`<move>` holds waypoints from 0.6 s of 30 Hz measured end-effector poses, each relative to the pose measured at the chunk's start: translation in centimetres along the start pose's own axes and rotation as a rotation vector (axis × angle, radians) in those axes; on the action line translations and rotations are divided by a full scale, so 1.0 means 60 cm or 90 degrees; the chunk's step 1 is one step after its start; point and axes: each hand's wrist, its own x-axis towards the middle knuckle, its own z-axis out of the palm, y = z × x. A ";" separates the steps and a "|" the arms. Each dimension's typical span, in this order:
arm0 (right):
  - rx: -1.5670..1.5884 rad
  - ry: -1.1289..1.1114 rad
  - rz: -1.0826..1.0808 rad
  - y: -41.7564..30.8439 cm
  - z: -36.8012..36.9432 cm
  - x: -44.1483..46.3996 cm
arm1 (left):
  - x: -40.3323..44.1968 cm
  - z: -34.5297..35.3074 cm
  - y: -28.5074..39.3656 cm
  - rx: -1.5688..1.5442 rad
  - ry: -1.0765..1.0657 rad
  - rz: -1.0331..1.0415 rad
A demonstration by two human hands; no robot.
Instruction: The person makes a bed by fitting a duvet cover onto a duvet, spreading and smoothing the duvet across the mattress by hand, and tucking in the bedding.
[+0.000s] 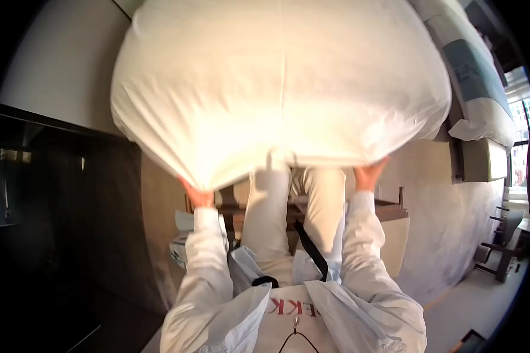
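Note:
A large white sheet (282,76) stretches over what looks like a mattress and fills the upper middle of the head view. At its near left corner my left hand (199,193) grips the fabric, its fingers partly under the cloth. My right hand (369,175) holds the near right edge, the fingertips hidden behind the sheet. Between the two hands the near edge hangs in front of my legs, with creases fanning out from both grips.
At the upper right stands another bed with white bedding and a blue-grey band (474,70). A wooden-framed piece of furniture (388,210) is behind my legs. Chairs (503,241) stand far right near a window. A dark glossy panel (41,194) is at left.

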 end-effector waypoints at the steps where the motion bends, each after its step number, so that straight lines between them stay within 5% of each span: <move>1: -0.038 0.081 -0.037 -0.032 0.010 -0.029 | -0.024 -0.027 0.026 -0.039 -0.073 -0.026; 5: -0.156 -0.009 -0.242 -0.212 -0.001 -0.023 | -0.099 0.100 0.120 0.067 -0.127 0.023; 8: -0.487 0.021 -0.512 -0.305 0.030 -0.032 | -0.120 0.151 0.204 0.176 -0.200 0.122; 11: -0.442 0.007 -0.452 -0.358 0.115 -0.125 | -0.136 0.150 0.241 0.051 -0.272 0.056; 13: -0.207 0.003 -0.148 -0.378 0.113 -0.155 | -0.154 0.135 0.238 0.062 -0.257 0.074; 17: -0.215 0.044 -0.170 -0.410 0.023 -0.135 | -0.130 0.062 0.235 0.171 -0.217 0.198; 18: -0.202 0.005 -0.161 -0.417 0.010 -0.120 | -0.137 0.051 0.240 0.079 -0.208 0.139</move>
